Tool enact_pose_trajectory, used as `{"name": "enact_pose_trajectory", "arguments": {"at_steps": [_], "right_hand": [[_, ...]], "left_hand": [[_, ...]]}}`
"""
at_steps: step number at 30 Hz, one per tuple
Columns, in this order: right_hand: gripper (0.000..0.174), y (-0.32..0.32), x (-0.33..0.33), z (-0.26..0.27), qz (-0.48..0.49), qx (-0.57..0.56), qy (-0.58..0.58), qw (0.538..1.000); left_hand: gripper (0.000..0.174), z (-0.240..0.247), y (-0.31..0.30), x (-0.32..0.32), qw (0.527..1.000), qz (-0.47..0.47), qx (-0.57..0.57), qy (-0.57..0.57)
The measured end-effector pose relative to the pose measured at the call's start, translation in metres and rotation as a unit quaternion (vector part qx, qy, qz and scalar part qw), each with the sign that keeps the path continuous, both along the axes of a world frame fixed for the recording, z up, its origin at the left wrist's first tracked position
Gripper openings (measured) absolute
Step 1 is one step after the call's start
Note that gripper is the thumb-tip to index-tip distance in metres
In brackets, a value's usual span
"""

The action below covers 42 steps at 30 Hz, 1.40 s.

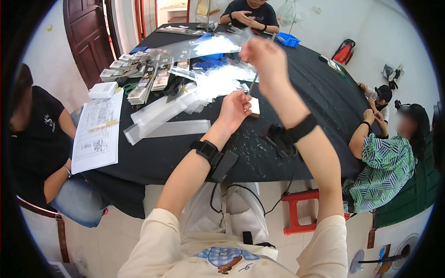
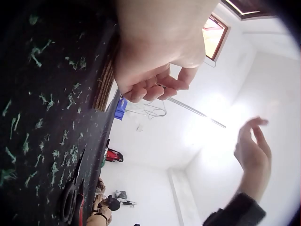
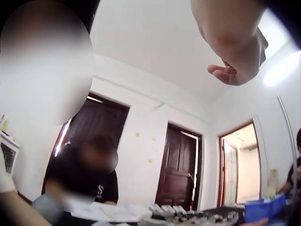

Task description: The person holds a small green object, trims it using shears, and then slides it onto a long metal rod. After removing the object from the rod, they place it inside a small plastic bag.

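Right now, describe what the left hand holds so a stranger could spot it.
At the round black table, find the left hand over the near side. It pinches a thin rod, straight and grey, slanting toward the right hand. Unlike the flat clear sleeves nearby, it is a narrow line.

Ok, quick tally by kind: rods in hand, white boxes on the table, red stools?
thin rod, in the left hand: 1
white box: 1
red stool: 1
Total: 3
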State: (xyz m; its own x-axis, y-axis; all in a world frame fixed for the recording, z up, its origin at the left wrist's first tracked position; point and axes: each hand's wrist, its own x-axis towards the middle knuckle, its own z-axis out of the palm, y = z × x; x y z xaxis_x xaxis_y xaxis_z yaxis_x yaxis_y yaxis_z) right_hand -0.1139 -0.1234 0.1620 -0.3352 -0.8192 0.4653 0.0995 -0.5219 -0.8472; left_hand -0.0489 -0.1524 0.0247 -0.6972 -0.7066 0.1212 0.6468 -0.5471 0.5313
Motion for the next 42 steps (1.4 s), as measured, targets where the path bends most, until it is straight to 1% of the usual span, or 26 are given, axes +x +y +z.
{"name": "enact_pose_trajectory", "arguments": {"at_steps": [3, 7, 9, 10, 11, 13, 14, 15, 17, 19, 20, 21, 24, 25, 26, 27, 28, 30, 32, 34, 36, 37, 39, 40, 41, 42], "right_hand": [[0.018, -0.030, 0.000, -0.045, -0.094, 0.100, 0.050, 0.989], [0.027, -0.050, -0.008, -0.070, -0.127, 0.152, 0.091, 0.976], [0.033, -0.058, -0.017, -0.079, -0.159, 0.216, 0.252, 0.930], [0.043, -0.062, -0.023, -0.083, -0.164, 0.253, 0.299, 0.905], [0.043, -0.059, -0.022, -0.082, -0.165, 0.257, 0.298, 0.904], [0.051, -0.052, -0.023, -0.079, -0.200, 0.263, 0.439, 0.835], [0.058, -0.041, -0.020, -0.072, -0.202, 0.264, 0.440, 0.834], [0.058, -0.031, -0.018, -0.066, -0.202, 0.268, 0.437, 0.835], [0.055, -0.010, -0.017, -0.058, -0.145, 0.248, 0.383, 0.878], [0.045, 0.025, -0.020, -0.052, -0.092, 0.185, 0.376, 0.903], [0.039, 0.056, -0.015, -0.038, -0.059, 0.159, 0.378, 0.910], [0.033, 0.084, -0.015, -0.026, -0.009, 0.157, 0.412, 0.898], [0.019, 0.170, -0.020, -0.009, 0.125, 0.120, 0.478, 0.861], [0.014, 0.197, -0.027, -0.009, 0.177, 0.108, 0.518, 0.830], [0.012, 0.228, -0.024, 0.008, 0.228, 0.262, 0.517, 0.782], [0.011, 0.254, -0.032, -0.001, 0.275, 0.272, 0.532, 0.753], [0.011, 0.281, -0.033, -0.015, 0.290, 0.270, 0.495, 0.773], [0.014, 0.325, -0.033, -0.042, 0.339, 0.406, 0.453, 0.718], [0.017, 0.368, -0.034, -0.095, 0.365, 0.529, 0.360, 0.676], [0.020, 0.430, -0.036, -0.162, 0.320, 0.582, 0.330, 0.671], [0.019, 0.460, -0.024, -0.187, 0.342, 0.722, 0.207, 0.565], [0.019, 0.480, -0.015, -0.208, 0.343, 0.723, 0.201, 0.566], [0.016, 0.491, 0.010, -0.219, 0.332, 0.679, 0.113, 0.645], [0.013, 0.495, 0.017, -0.214, 0.306, 0.635, 0.072, 0.705], [0.013, 0.502, 0.019, -0.218, 0.304, 0.637, 0.069, 0.705], [0.011, 0.509, 0.023, -0.226, 0.258, 0.665, 0.035, 0.700]], "left_hand": [[0.024, -0.006, -0.005, -0.003, 1.000, -0.007, -0.006, 0.012], [0.018, -0.001, -0.002, -0.003, 1.000, 0.005, -0.017, -0.003], [0.018, 0.001, 0.000, -0.002, 1.000, 0.013, -0.015, -0.009], [0.019, 0.001, 0.001, -0.002, 1.000, 0.022, -0.015, -0.015], [0.019, -0.003, -0.002, -0.002, 1.000, 0.020, -0.011, -0.017], [0.018, -0.011, -0.009, -0.002, 0.999, -0.017, -0.046, 0.020], [0.018, -0.009, -0.008, -0.002, 0.999, -0.009, -0.050, 0.004], [0.018, -0.009, -0.008, -0.002, 0.999, -0.012, -0.047, 0.001], [0.023, -0.008, -0.008, -0.002, 1.000, -0.001, -0.030, -0.004], [0.029, -0.001, -0.001, -0.001, 1.000, 0.012, -0.010, -0.011], [0.016, 0.002, 0.001, -0.002, 1.000, 0.028, -0.009, -0.012], [0.024, 0.003, 0.002, -0.004, 0.999, 0.043, -0.007, -0.013], [0.025, -0.003, -0.004, -0.002, 1.000, 0.001, 0.002, 0.018], [0.025, 0.000, -0.002, -0.001, 1.000, -0.002, 0.017, 0.020], [0.024, -0.001, -0.003, 0.000, 1.000, -0.001, 0.004, 0.025], [0.022, -0.003, -0.005, 0.000, 1.000, -0.001, -0.008, 0.029], [0.022, -0.004, -0.006, -0.001, 1.000, 0.000, -0.002, 0.028], [0.023, -0.007, -0.009, -0.003, 0.999, -0.013, -0.008, 0.041], [0.023, -0.012, -0.014, -0.003, 0.997, -0.041, -0.031, 0.059], [0.022, -0.013, -0.017, -0.003, 0.994, -0.075, -0.035, 0.072], [0.022, -0.016, -0.018, -0.007, 0.996, -0.060, -0.016, 0.061], [0.023, -0.018, -0.018, -0.009, 0.998, -0.039, -0.011, 0.050], [0.022, -0.018, -0.017, -0.008, 0.998, -0.035, -0.009, 0.057], [0.022, -0.018, -0.016, -0.007, 0.997, -0.027, -0.008, 0.066], [0.022, -0.017, -0.014, -0.008, 0.997, -0.030, -0.006, 0.066], [0.022, -0.015, -0.014, -0.007, 0.998, -0.018, -0.001, 0.056]]}}
